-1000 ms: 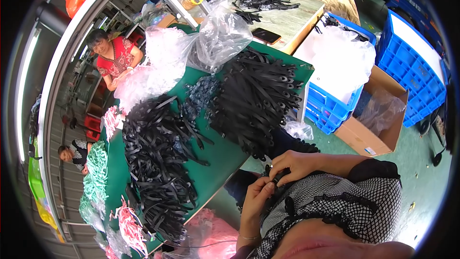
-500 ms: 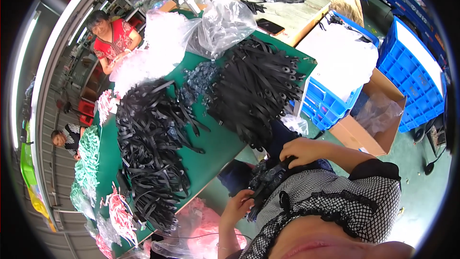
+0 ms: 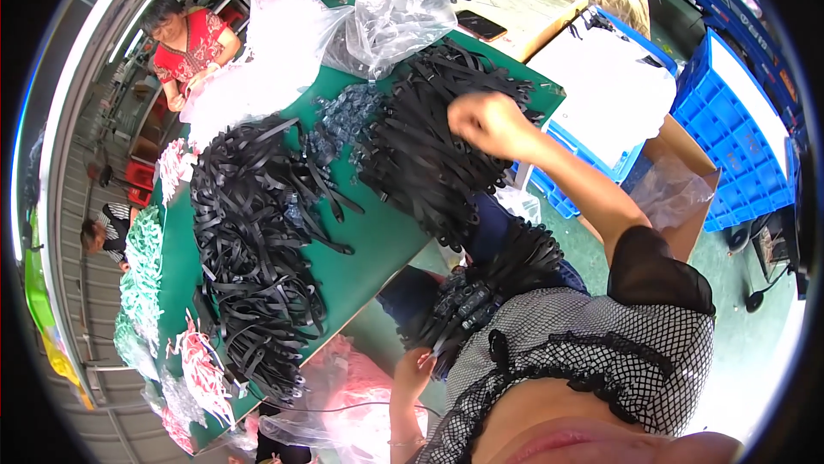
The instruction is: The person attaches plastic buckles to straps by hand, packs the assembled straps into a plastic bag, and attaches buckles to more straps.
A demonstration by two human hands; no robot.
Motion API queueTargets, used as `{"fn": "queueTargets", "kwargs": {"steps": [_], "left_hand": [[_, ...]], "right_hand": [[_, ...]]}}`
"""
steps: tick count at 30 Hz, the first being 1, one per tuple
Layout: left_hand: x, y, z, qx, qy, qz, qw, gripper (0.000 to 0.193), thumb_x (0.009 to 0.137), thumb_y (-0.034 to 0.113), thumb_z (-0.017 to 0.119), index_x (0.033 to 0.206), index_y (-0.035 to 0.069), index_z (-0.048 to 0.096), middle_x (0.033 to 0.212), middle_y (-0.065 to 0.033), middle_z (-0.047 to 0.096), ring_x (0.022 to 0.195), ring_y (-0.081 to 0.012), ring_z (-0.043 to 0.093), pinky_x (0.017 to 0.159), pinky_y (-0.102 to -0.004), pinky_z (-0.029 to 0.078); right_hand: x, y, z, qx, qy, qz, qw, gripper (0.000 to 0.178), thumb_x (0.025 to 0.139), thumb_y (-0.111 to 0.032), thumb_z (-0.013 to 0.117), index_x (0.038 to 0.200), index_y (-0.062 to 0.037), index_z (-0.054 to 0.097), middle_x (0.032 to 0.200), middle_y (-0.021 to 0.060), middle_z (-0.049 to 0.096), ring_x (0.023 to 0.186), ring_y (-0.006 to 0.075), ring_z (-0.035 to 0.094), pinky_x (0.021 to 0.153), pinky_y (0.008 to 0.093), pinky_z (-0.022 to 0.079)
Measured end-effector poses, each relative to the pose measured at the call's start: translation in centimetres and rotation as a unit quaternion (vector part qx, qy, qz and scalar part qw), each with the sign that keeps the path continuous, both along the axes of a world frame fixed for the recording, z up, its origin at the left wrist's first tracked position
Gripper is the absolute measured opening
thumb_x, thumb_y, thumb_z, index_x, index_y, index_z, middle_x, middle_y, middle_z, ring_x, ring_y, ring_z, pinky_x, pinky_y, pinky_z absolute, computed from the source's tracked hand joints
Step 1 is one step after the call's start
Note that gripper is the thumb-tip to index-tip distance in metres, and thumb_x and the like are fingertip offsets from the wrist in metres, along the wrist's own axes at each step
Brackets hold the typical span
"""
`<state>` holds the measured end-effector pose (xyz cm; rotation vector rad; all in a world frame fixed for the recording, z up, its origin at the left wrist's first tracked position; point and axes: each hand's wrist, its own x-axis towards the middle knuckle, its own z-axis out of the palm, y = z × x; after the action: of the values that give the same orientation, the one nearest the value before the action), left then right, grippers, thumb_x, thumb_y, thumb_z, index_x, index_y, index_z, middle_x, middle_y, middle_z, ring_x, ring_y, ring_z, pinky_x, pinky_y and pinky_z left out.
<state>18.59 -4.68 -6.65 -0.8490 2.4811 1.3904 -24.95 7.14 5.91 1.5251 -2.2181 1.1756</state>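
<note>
Green worktable [image 3: 378, 249] carries heaps of black straps. Since a second ago the right hand [image 3: 485, 123] has left the lap and now reaches onto the far strap pile [image 3: 429, 146], apparently clenched on straps. Left hand [image 3: 416, 369] grips the lap bundle [image 3: 481, 292].

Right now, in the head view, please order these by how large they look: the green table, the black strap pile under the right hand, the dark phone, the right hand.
1. green table
2. black strap pile
3. right hand
4. dark phone

The hand is nearer the camera than the phone, so their order is unsure.
</note>
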Motion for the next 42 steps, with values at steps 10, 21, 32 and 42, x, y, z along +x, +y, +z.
{"fn": "queueTargets", "kwargs": {"steps": [10,21,32,42], "left_hand": [[-2.3,0.5,3.8,-0.172,-0.009,-0.027,0.985,0.031,0.069,0.013,0.069,0.096,0.001,0.059,0.084,-0.0141,0.059,0.069,-0.0248,0.059,0.062,-0.0332,0.048],[-20.6,-8.9,10.5,-0.205,0.382,-0.025,0.901,0.015,0.075,0.004,0.062,0.09,0.0,0.059,0.08,-0.0107,0.061,0.065,-0.0207,0.059,0.06,-0.0296,0.047],[-33.3,-17.4,7.6,-0.34,0.107,0.045,0.933,0.027,0.07,0.028,0.064,0.089,0.008,0.065,0.086,-0.0166,0.063,0.084,-0.0332,0.06,0.074,-0.0395,0.047],[-31.9,-18.1,6.2,-0.391,0.162,0.071,0.903,0.017,0.074,0.013,0.057,0.089,0.005,0.058,0.087,-0.0185,0.062,0.08,-0.0349,0.06,0.071,-0.0399,0.047]], "right_hand": [[-7.5,-6.9,-1.5,0.096,-0.081,-0.169,0.978,0.032,0.067,-0.03,0.067,0.083,-0.0034,0.064,0.082,0.0147,0.064,0.08,0.0291,0.061,0.073,0.0371,0.048],[-6.0,-6.6,0.9,-0.121,-0.426,-0.004,0.897,0.029,0.085,-0.022,0.053,0.1,0.0035,0.05,0.071,0.0054,0.05,0.057,0.0102,0.048,0.055,0.022,0.038],[-1.8,0.1,6.1,-0.197,-0.616,0.215,0.731,0.02,0.091,-0.018,0.048,0.097,0.0,0.054,0.06,-0.0031,0.037,0.047,0.0055,0.031,0.039,0.0193,0.024],[2.6,5.1,7.2,-0.22,-0.506,0.265,0.791,0.02,0.089,-0.019,0.053,0.096,-0.0007,0.055,0.073,0.0023,0.055,0.057,0.0086,0.049,0.053,0.0216,0.041]]}}
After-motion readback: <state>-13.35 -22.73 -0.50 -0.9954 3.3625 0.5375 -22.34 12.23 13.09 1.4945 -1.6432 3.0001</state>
